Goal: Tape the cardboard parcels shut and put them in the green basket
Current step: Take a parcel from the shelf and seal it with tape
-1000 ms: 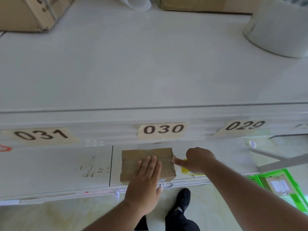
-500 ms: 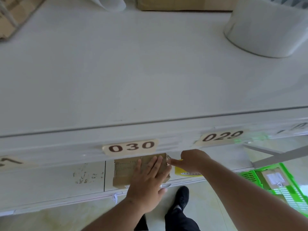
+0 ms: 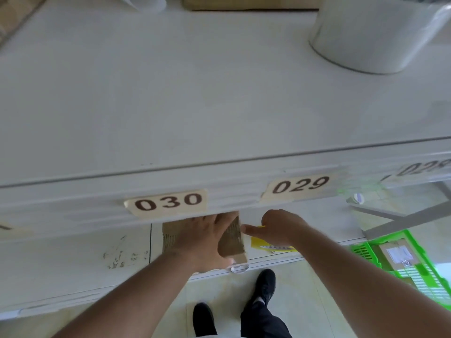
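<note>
Head view, cardboard parcel (image 3: 231,240) lay on the lower white bench (image 3: 73,259) under label 030 (image 3: 168,202), left hand (image 3: 202,242) flat on it, fingers straight, right hand (image 3: 275,228) curled (its grip hidden), green basket (image 3: 361,250) down right, holding a parcel.

A white shelf unit (image 3: 219,113) labelled 030 and 029 carries a white roll (image 3: 375,32) far right on top, while its lower shelf (image 3: 73,259) holds a cardboard parcel (image 3: 231,237) and a yellow item (image 3: 268,243) just right of it.
</note>
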### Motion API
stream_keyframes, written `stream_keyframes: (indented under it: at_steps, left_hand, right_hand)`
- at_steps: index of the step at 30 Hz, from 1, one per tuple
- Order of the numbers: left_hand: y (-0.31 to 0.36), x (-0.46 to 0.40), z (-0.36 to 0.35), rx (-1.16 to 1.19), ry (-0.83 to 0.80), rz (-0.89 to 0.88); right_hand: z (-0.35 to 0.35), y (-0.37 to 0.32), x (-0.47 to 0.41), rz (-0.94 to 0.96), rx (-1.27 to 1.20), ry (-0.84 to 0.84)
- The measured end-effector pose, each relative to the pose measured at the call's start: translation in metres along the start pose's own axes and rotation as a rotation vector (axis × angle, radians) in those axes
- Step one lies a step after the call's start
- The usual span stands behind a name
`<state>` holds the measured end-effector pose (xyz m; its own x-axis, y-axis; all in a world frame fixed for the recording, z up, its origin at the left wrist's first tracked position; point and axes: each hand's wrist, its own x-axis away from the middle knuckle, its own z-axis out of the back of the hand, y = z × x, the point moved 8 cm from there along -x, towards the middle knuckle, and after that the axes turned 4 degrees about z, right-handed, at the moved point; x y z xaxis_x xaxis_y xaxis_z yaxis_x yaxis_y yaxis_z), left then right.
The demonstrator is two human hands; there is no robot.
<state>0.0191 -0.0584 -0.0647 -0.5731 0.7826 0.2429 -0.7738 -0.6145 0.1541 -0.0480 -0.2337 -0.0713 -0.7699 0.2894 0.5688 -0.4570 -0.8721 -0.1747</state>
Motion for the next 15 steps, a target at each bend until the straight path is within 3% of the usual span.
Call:
stream_keyframes:
  at_steps: [4, 8, 12, 15]
  left_hand:
    - [-0.023, 0.024, 0.024, 0.315, 0.111, -0.059]
    - [-0.058, 0.044, 0.013, 0.663, 0.08, -0.008]
    - [-0.095, 0.072, 0.007, 0.648, 0.008, 0.124]
    - [-0.116, 0.087, 0.006, 0.633, -0.015, 0.193]
  right_hand:
    - [0.064, -0.021, 0.055, 0.134, -0.137, -0.012]
    - [0.087, -0.063, 0.082, 0.251, -0.205, -0.037]
    - [0.079, -0.124, 0.066, 0.335, -0.241, 0.04]
    - [0.073, -0.165, 0.059, 0.378, -0.132, 0.009]
